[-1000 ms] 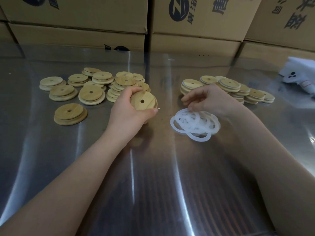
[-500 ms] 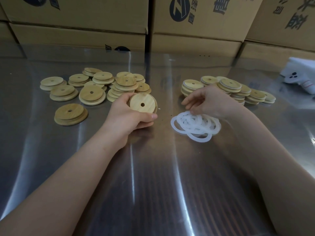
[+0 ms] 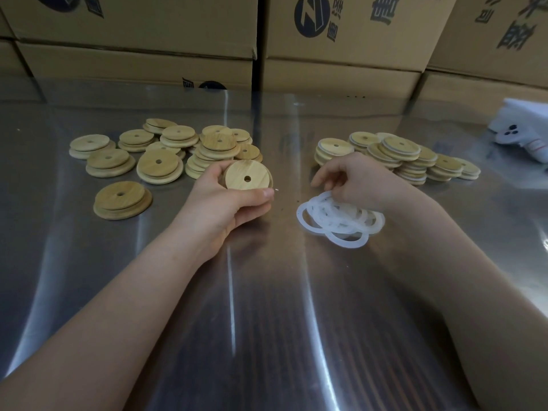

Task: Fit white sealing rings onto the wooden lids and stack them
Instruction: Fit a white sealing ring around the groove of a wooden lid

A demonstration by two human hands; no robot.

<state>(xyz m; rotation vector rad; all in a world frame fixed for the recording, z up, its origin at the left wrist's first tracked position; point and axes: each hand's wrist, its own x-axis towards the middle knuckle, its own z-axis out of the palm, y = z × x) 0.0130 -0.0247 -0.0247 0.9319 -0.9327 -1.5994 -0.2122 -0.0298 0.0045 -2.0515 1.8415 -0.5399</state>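
picking one sealing ring for the lid in hand

the left hand is gripping a wooden lid by its rim, its holed face tilting towards the person, near the right hand. that hand's fingers are curling down onto the ring pile lying on the worktop directly beneath it; i cannot tell if they are pinching a ring yet. the rings are overlapping, so peeling off just the top one, with none clinging, is looking wise before stretching it evenly round the lid. the ringed stacks are sitting just beyond the right hand.
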